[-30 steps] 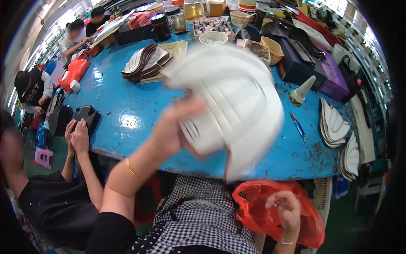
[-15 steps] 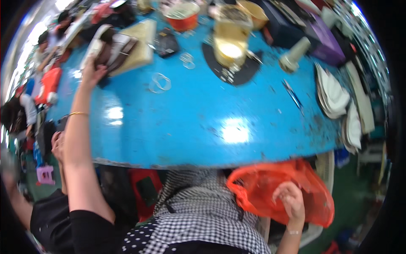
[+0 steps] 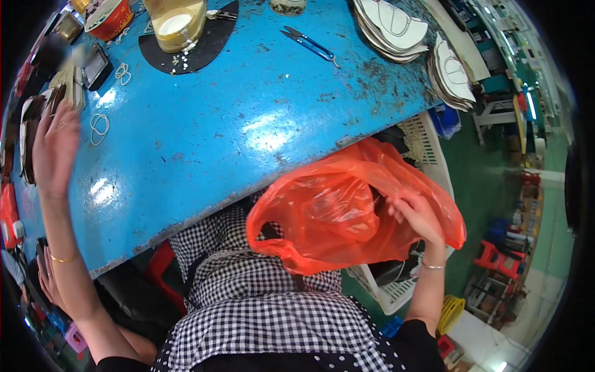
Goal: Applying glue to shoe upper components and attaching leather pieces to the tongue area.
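Note:
At the far left, my left hand (image 3: 57, 152) is raised over the table with its fingers stretched out and slightly blurred; it holds nothing. Just beyond its fingers are stacked brown and white pieces (image 3: 30, 133), partly hidden by the hand. My right hand (image 3: 416, 216) is over the mouth of a red plastic bag (image 3: 310, 204), fingers loosely bent and apart, with nothing visible in them. Between me and the table edge, the bag gapes over a white plastic basket (image 3: 437, 155). What lies deep inside the bag is hidden.
On the blue table (image 3: 204, 124) are thread snips (image 3: 310, 44), stacked white cut pieces (image 3: 393, 31), a smaller stack (image 3: 451, 74), a yellowish glue pot (image 3: 176, 25) on a black mat, a red tub (image 3: 108, 18) and rubber bands (image 3: 99, 129). Another person's hand (image 3: 49, 279) shows at lower left.
The view has swung to the right. My left hand has come away from the brown and white pieces. My right hand has moved further over the bag's mouth, and the bag is spread wider.

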Demonstrator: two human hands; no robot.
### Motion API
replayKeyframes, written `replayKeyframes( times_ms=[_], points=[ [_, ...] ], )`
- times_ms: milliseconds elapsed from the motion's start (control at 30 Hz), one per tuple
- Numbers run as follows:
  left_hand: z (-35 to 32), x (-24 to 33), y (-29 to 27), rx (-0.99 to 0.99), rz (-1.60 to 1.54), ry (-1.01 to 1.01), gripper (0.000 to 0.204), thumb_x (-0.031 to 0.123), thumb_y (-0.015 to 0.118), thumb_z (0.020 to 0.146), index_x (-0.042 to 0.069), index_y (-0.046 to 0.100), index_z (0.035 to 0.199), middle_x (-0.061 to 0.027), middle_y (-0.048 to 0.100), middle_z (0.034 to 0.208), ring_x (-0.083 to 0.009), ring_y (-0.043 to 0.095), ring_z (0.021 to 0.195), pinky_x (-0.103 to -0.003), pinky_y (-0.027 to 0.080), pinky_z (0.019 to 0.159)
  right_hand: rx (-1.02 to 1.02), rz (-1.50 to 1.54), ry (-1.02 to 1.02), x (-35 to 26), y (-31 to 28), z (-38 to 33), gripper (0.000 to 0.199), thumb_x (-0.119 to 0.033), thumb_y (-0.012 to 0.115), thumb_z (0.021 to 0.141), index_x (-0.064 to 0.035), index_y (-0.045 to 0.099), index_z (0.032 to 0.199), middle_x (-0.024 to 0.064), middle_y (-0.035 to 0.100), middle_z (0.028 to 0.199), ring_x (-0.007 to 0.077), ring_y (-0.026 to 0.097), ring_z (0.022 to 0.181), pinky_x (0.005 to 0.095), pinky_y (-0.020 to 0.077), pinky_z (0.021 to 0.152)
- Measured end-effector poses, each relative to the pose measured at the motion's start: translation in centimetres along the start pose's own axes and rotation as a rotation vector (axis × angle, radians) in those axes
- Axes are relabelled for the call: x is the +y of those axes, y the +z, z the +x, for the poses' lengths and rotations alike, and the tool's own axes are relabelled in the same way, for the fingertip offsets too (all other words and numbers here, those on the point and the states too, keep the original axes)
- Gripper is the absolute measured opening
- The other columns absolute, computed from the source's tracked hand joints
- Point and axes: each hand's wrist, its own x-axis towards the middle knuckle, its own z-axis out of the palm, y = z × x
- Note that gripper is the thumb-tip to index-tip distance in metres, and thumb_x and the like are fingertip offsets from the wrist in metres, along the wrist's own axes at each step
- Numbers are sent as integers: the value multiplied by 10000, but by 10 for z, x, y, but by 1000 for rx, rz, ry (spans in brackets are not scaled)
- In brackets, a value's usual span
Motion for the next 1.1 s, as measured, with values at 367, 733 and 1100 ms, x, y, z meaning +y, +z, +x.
replayKeyframes(
  times_ms=[367, 733, 1100],
  points=[
    [-46, -193, 275, -728, 1405, -193, 761, 25, 727, 822, 104, 407, 1507, -105, 680, 983, -249, 664, 917, -370, 517, 827, 240, -983, -226, 133, -27, 156, 577, -211, 790, 776, -103, 623, 1318, 206, 610, 1328, 386, 558, 1252, 423, 453, 1071],
    [-78, -255, 300, -1321, 1450, 348, 803, 176, 695, 826, 183, 361, 1556, -155, 375, 1572, -332, 325, 1479, -526, 266, 1198, 550, -1413, -621, 175, 50, 160, 649, -423, 621, 875, -143, 489, 1446, 194, 417, 1504, 365, 472, 1316, 528, 426, 997],
    [-56, -346, 298, -1372, 2060, 130, 431, 195, 614, 874, 180, 597, 1304, -71, 670, 1076, -273, 626, 1076, -410, 416, 1001, 402, -395, -631, -39, 55, 62, 570, -373, 644, 880, -175, 536, 1404, 169, 601, 1304, 331, 580, 1193, 431, 486, 964]
  ],
)
